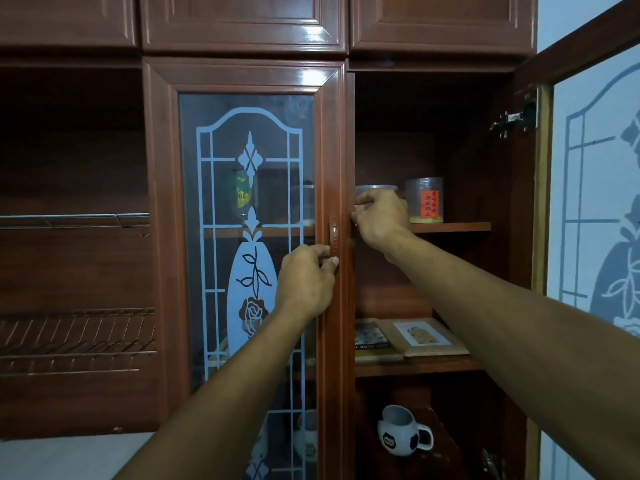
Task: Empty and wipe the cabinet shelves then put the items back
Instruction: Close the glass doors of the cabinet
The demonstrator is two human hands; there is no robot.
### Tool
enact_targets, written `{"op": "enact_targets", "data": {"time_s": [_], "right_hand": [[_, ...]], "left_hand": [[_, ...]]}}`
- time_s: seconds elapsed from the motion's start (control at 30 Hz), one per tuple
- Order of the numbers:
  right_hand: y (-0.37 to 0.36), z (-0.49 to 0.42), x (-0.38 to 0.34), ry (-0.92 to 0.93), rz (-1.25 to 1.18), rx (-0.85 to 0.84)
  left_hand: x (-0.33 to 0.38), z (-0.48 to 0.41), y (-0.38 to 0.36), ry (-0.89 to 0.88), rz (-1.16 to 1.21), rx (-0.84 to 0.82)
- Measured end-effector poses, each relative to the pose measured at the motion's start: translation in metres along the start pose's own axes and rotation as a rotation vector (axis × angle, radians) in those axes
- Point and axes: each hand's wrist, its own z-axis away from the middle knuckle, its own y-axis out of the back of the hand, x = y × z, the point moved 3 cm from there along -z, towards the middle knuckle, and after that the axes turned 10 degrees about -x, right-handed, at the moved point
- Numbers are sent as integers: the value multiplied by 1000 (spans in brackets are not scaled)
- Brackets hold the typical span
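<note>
Closest, the left hand (306, 278) has its fingers bent around the lower part of the small handle (334, 237) of the closed glass door (246, 150). A little higher, the right hand (381, 216) grips the free edge of the same door with curled fingers. Behind them the right half of the cabinet (519, 254) stands open: a football-pattern mug (401, 431) on the low shelf, a book (372, 337) touching a picture frame (429, 336) on the middle shelf, and a jar (424, 199) with a red label on the upper shelf (453, 226), just beside the right hand.
</note>
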Motion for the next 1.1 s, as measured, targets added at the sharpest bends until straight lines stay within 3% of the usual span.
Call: {"op": "enact_targets", "data": {"time_s": [0.13,0.37,0.57,0.8,1.1], "right_hand": [[6,8,2,11,6,18],[16,35,16,5,-92,-2],[23,81,54,-72,-153,-72],[23,187,147,-257,-206,-227],[26,306,279,-590,-43,-265]], "left_hand": [[4,5,4,24,-1,16],[21,28,6,55,62,191],[22,72,-15,107,327,271],[-20,153,-101,263,412,126],[-65,260,-206,444,382,-81]]}}
